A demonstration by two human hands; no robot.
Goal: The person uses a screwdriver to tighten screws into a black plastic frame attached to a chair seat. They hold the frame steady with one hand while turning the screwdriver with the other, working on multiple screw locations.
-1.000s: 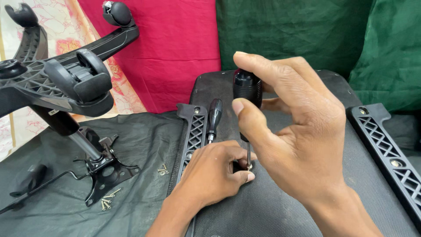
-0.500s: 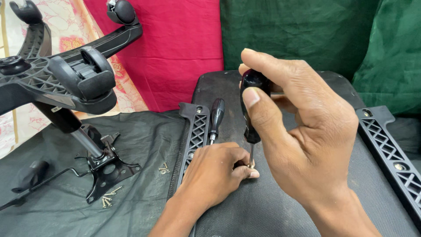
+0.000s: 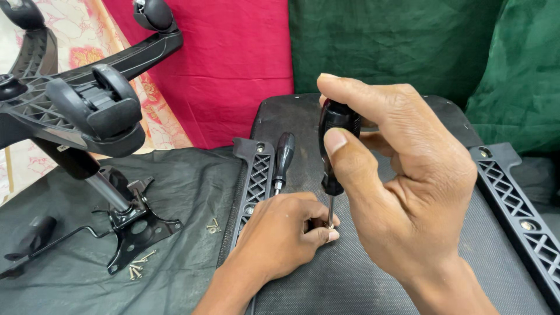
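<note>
Screwdriver work filled the view: the right hand (image 3: 408, 192) was clenched around the black-handled screwdriver (image 3: 333, 146), held upright with its thin metal shaft running down to the black upturned chair seat (image 3: 326, 286). The left hand (image 3: 280, 236) lay curled on that seat, fingertips pinched close around the shaft's tip, apparently steadying a small screw there. Doing this well seemed to call for keeping the shaft square to the seat, pressing straight down, and letting the left fingers guide only the tip. A second black-handled screwdriver (image 3: 284, 157) rested just beside the left black lattice armrest bracket (image 3: 256, 181), and a matching right lattice bracket (image 3: 519, 210) ran off the frame's edge. On the dark plastic sheet (image 3: 186, 192) lay loose small screws (image 3: 212, 226) and a black metal tilt plate with gas cylinder (image 3: 131, 219), under the black castor-wheeled chair base (image 3: 87, 105). The screw itself and the driver's tip were hidden by the left fingers, so whether the tip was seated could not be told.
</note>
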